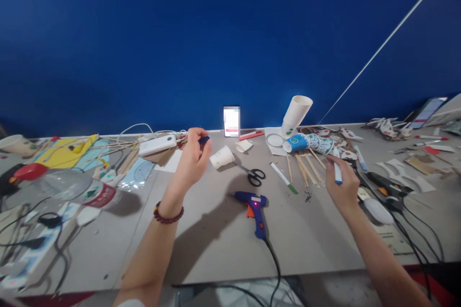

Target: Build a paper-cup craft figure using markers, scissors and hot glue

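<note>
My left hand (194, 158), with a beaded bracelet at its wrist, is raised over the table with its fingers closed on a small dark blue cap (204, 140). It looks like a marker cap. My right hand (343, 183) grips a white marker (337, 171) with a blue end, low at the right. Close to that hand lie patterned blue paper cups (297, 143) and thin wooden sticks (306, 172). Between my hands are a white paper cup (222, 157) on its side, black-handled scissors (256, 176), a green-ended marker (284, 178) and a blue glue gun (255, 206) with a red light.
A stack of white paper cups (296, 115) leans near the blue wall. A lit phone (231, 122) stands at the back. On the left are a plastic bottle (81, 191) and a power strip (46, 244). Another glue gun (391, 189) and cables lie right.
</note>
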Demonstrator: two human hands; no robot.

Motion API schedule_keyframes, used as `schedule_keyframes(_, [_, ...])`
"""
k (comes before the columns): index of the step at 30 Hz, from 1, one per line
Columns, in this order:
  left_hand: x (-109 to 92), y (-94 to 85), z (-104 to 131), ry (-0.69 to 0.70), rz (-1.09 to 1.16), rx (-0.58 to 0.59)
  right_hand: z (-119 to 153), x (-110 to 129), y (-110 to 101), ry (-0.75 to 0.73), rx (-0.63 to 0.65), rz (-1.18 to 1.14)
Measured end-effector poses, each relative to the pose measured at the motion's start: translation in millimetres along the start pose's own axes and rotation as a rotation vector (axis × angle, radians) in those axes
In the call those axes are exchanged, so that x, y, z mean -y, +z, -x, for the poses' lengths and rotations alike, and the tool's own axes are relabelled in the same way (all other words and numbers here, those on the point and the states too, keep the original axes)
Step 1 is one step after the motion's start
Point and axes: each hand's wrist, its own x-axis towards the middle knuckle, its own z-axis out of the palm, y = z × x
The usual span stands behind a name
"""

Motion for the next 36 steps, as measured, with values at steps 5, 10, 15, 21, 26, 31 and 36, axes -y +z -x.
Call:
schedule_keyframes(5, [-2.6,8.6,0.4,0.023,0.189,0.009,-28.9,84.7,-5.4,0.035,0.009,-0.527])
schedule_keyframes(10, [-4.9,9.6,-1.4,-0.002,0.326,0.03,-60.3,155.9,0.8,0.101,0.187,-1.091])
schedule_keyframes(15, [-8.8,4.2,-2.7,0.029,0.272,0.026,-78.6,197.1,11.2,0.148,0.337,-1.294])
schedule_keyframes(21, [-11.6,1.0,-1.5,0.043,0.354,0.015,-73.8,207.9,26.6,0.241,0.506,-1.336])
schedule_keyframes(26, [-18.1,0.8,-0.2,0.059,0.367,0.06,-70.1,206.2,32.5,0.326,0.546,-1.312])
schedule_keyframes(31, [-26.9,0.0,0.1,0.115,0.288,0.081,-68.5,206.0,30.0,0.334,0.576,-1.257])
schedule_keyframes(36, [-25.8,-2.0,-0.3,0.114,0.295,0.122,-65.6,210.3,28.5,0.354,0.602,-1.2])
